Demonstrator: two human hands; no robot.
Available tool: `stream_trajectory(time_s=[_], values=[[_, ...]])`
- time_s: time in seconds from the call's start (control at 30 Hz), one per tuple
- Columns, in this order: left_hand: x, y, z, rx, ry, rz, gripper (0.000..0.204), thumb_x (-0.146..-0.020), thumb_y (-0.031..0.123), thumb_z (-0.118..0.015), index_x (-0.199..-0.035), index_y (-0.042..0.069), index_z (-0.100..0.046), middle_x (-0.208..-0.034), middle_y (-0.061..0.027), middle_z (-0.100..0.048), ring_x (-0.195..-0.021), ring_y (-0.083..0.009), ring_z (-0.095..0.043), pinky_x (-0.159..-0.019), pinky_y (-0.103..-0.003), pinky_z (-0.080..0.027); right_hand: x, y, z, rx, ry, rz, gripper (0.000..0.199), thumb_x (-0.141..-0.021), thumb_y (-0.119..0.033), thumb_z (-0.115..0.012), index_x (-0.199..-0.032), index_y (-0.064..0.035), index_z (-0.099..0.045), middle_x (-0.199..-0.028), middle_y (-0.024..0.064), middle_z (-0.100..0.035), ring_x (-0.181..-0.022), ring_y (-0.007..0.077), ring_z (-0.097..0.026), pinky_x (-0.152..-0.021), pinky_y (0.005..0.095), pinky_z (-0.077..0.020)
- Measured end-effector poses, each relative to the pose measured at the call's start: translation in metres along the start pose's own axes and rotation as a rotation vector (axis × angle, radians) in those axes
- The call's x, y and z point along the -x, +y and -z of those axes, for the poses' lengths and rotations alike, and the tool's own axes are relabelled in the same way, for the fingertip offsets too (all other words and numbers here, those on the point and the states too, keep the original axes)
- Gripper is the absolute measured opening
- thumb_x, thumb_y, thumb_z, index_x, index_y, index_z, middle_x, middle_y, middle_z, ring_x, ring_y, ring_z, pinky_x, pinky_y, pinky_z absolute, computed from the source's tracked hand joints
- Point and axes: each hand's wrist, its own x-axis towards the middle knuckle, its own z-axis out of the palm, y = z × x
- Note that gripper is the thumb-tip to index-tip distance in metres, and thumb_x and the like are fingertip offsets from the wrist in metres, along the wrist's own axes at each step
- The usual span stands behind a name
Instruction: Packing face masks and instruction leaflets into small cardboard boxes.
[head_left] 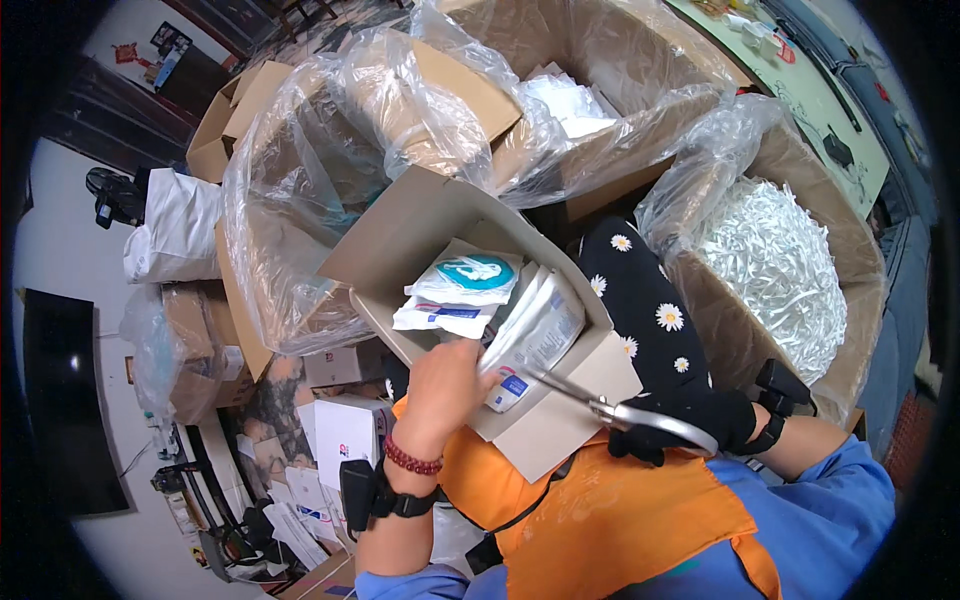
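A cardboard box [400,225] with open flaps sits tilted in my lap, holding several flat white packets. My bare left hand [447,388] reaches over its near edge, its fingers curled at the upright packets [540,335] and partly hidden by them. Another packet [470,280], with a teal oval on it, lies on top of a small pile beyond that hand. My right hand [690,425], in a black glove, is closed around a pair of metal scissors [655,418]. The scissor blades point left over the box's near flap, close to the packets.
Large plastic-lined cartons stand around the box: one at the left [285,210], one behind with white pieces [600,45], and one at the right heaped with shredded white strips [780,270]. White boxes and papers [345,435] lie at the lower left. A table [840,110] runs along the far right.
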Motion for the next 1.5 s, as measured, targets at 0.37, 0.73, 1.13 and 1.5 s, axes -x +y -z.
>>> stream_trajectory(time_s=[0.37, 0.73, 1.13, 1.5], values=[[0.020, 0.003, 0.018, 1.167, 0.572, 0.171, 0.013, -0.094, 0.009, -0.063, -0.094, -0.005, -0.063, -0.084, -0.0038, -0.068, -0.070, -0.0045, -0.060, -0.059, -0.021, -0.048, -0.003, 0.017, -0.007, 0.177, -0.180, 0.016, 0.047, -0.102, -0.022, -0.049, -0.141, 0.0030, -0.041, -0.128, 0.0157, -0.058, -0.092, 0.0175, -0.060, -0.079, 0.0306, -0.0499], [-0.004, -0.046, 0.001, 1.926, 0.299, 0.288, 0.031, -0.102, 0.012, -0.043, -0.116, -0.014, -0.055, -0.109, -0.0203, -0.066, -0.091, -0.0235, -0.070, -0.081, -0.033, -0.058, -0.011, 0.003, -0.041, 0.452, -0.202, 0.074, 0.048, -0.103, -0.026, -0.048, -0.141, 0.0025, -0.042, -0.122, 0.0119, -0.059, -0.094, 0.0156, -0.059, -0.083, 0.0275, -0.0480], [-0.001, -0.052, 0.008, 2.217, 0.121, 0.188, 0.029, -0.097, 0.016, -0.054, -0.110, -0.008, -0.063, -0.100, -0.0175, -0.070, -0.089, -0.0243, -0.070, -0.081, -0.034, -0.058, -0.026, -0.006, -0.073, 0.352, -0.162, 0.094, 0.046, -0.101, -0.025, -0.053, -0.136, 0.0035, -0.047, -0.120, 0.0102, -0.062, -0.092, 0.0135, -0.063, -0.075, 0.0228, -0.0505], [-0.012, -0.050, -0.008, 2.300, 0.273, 0.124, 0.030, -0.093, 0.011, -0.057, -0.118, -0.007, -0.060, -0.114, -0.0191, -0.066, -0.100, -0.0265, -0.067, -0.092, -0.039, -0.056, -0.044, -0.032, -0.087, 0.328, -0.099, 0.020, 0.056, -0.097, -0.027, -0.061, -0.142, -0.0002, -0.040, -0.127, 0.0117, -0.057, -0.100, 0.0166, -0.059, -0.082, 0.0301, -0.0505]])
